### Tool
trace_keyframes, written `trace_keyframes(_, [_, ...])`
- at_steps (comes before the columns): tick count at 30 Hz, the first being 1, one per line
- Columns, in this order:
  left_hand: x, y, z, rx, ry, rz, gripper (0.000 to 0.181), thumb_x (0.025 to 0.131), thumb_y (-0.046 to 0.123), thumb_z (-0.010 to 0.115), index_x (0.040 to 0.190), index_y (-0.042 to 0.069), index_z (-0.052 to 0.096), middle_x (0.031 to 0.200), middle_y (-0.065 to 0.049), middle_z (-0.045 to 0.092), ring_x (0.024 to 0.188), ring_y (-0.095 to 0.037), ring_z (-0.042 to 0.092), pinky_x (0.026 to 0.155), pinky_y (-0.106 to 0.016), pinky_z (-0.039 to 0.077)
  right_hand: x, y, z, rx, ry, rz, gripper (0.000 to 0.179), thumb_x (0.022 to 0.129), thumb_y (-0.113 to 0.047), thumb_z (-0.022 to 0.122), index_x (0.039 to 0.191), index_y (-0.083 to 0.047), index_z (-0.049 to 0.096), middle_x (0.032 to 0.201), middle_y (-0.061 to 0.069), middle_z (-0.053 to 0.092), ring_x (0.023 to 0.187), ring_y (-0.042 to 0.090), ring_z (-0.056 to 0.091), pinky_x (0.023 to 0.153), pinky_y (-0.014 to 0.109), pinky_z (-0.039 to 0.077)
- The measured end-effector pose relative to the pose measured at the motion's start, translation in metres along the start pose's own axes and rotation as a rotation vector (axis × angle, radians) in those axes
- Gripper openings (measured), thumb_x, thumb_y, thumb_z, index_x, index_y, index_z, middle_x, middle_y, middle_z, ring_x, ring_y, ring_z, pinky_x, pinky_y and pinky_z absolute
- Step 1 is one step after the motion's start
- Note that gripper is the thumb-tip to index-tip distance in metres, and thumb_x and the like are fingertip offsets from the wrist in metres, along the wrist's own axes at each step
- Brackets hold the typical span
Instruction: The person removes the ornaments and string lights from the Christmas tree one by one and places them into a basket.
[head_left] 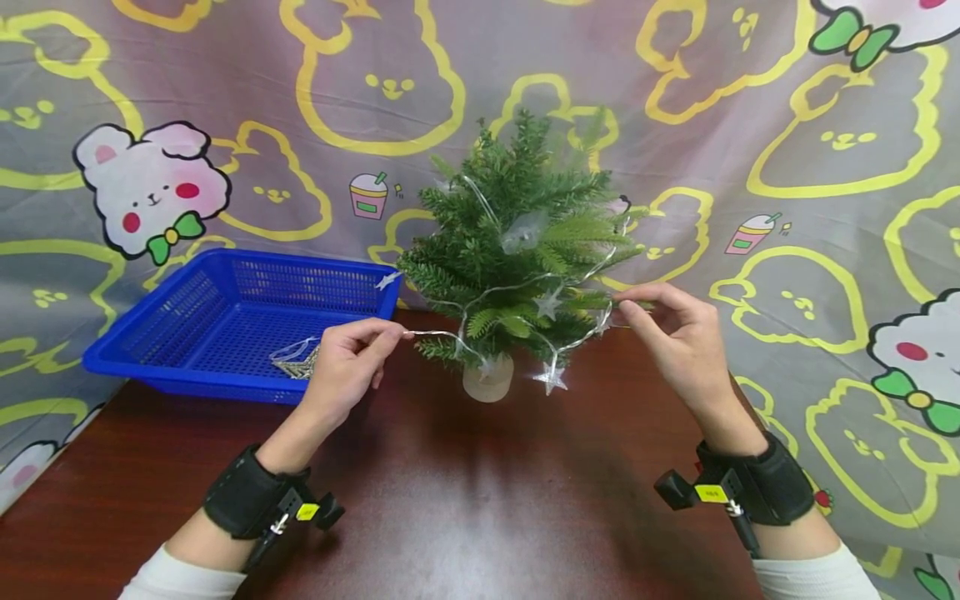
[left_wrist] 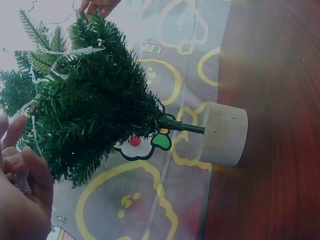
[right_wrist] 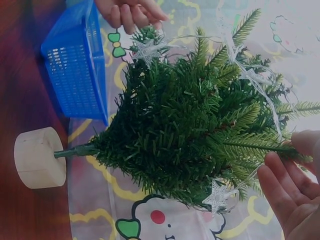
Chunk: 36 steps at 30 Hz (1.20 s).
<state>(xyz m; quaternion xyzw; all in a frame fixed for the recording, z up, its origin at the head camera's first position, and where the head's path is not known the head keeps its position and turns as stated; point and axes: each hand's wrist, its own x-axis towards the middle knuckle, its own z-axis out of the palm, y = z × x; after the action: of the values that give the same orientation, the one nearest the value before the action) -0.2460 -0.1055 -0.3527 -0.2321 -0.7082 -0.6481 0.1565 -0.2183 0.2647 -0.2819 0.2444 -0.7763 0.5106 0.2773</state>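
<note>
A small artificial Christmas tree (head_left: 517,225) stands on a pale wooden base (head_left: 487,385), its branches wound with clear string lights (head_left: 495,289). Star-shaped pieces hang on the wire, one star (head_left: 551,377) low at the front. At the tree's left side my left hand (head_left: 352,358) pinches the light wire between thumb and fingertips. On the other side my right hand (head_left: 678,333) pinches a branch tip (right_wrist: 295,151), with the wire running close by the fingers. In the left wrist view, the left hand (left_wrist: 25,185) is partly cut off.
A blue plastic basket (head_left: 161,375) stands left of the tree, holding a gold glittery ornament (head_left: 296,367) with a pale cord. Behind the dark wooden table (head_left: 480,517) hangs a cartoon-printed cloth (head_left: 255,67).
</note>
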Motion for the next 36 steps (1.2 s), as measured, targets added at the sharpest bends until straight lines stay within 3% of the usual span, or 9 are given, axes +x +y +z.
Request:
trace_keyframes(8, [0.001, 0.008, 0.003, 0.102, 0.053, 0.124, 0.016, 0.097, 0.006, 0.060, 0.094, 0.004, 0.075, 0.053, 0.002, 0.052, 0.040, -0.012, 0.047, 0.041, -0.025, 0.038, -0.002, -0.002, 0.001, 0.032, -0.009, -0.001, 0.015, 0.090, 0.005, 0.065, 0.105, 0.007, 0.070, 0.098, -0.003, 0.071, 0.073, 0.004, 0.065, 0.064, 0.015, 0.049])
trace_keyframes(14, [0.003, 0.015, 0.007, 0.146, 0.013, 0.217, 0.019, 0.101, 0.007, 0.054, 0.096, 0.002, 0.071, 0.058, -0.002, 0.052, 0.043, -0.010, 0.048, 0.043, -0.024, 0.042, 0.001, 0.000, -0.003, 0.157, -0.008, 0.017, 0.018, 0.095, 0.001, 0.060, 0.108, 0.011, 0.067, 0.098, 0.001, 0.073, 0.078, 0.009, 0.072, 0.073, 0.018, 0.056])
trace_keyframes(18, [0.005, 0.018, 0.009, 0.155, -0.022, 0.272, 0.024, 0.104, 0.007, 0.046, 0.100, 0.000, 0.068, 0.061, -0.004, 0.054, 0.043, -0.009, 0.048, 0.042, -0.025, 0.043, 0.008, 0.007, -0.007, 0.186, 0.075, 0.050, 0.028, 0.102, -0.012, 0.051, 0.106, 0.011, 0.068, 0.097, 0.001, 0.074, 0.080, 0.011, 0.073, 0.071, 0.024, 0.059])
trace_keyframes(22, [0.006, 0.020, 0.009, 0.186, -0.035, 0.332, 0.026, 0.105, 0.006, 0.041, 0.104, 0.001, 0.066, 0.060, -0.003, 0.055, 0.043, -0.008, 0.046, 0.042, -0.023, 0.042, 0.019, 0.015, -0.008, 0.056, 0.120, 0.085, 0.027, 0.101, -0.016, 0.055, 0.104, 0.006, 0.070, 0.093, -0.003, 0.073, 0.081, 0.010, 0.071, 0.070, 0.020, 0.057])
trace_keyframes(27, [0.006, 0.027, 0.011, 0.212, -0.028, 0.371, 0.025, 0.105, 0.003, 0.040, 0.103, 0.000, 0.065, 0.058, -0.001, 0.051, 0.042, -0.006, 0.045, 0.043, -0.019, 0.040, 0.034, 0.028, -0.005, -0.103, 0.088, 0.157, 0.020, 0.094, -0.013, 0.067, 0.105, 0.004, 0.069, 0.090, -0.007, 0.071, 0.077, 0.003, 0.069, 0.073, 0.017, 0.056])
trace_keyframes(32, [0.007, 0.032, 0.016, 0.223, -0.015, 0.395, 0.018, 0.101, 0.002, 0.050, 0.094, 0.003, 0.066, 0.061, 0.001, 0.049, 0.046, -0.003, 0.044, 0.045, -0.019, 0.037, 0.044, 0.040, -0.001, -0.225, 0.003, 0.252, 0.024, 0.094, -0.021, 0.067, 0.108, -0.002, 0.068, 0.097, -0.007, 0.068, 0.087, -0.003, 0.065, 0.084, 0.019, 0.055])
trace_keyframes(36, [0.008, 0.034, 0.020, 0.250, -0.020, 0.432, 0.011, 0.096, 0.007, 0.062, 0.087, 0.009, 0.068, 0.065, 0.003, 0.048, 0.055, -0.003, 0.039, 0.051, -0.021, 0.031, 0.047, 0.047, 0.000, -0.230, -0.040, 0.288, 0.027, 0.095, -0.024, 0.066, 0.116, -0.008, 0.068, 0.101, -0.009, 0.068, 0.093, -0.003, 0.063, 0.094, 0.027, 0.053])
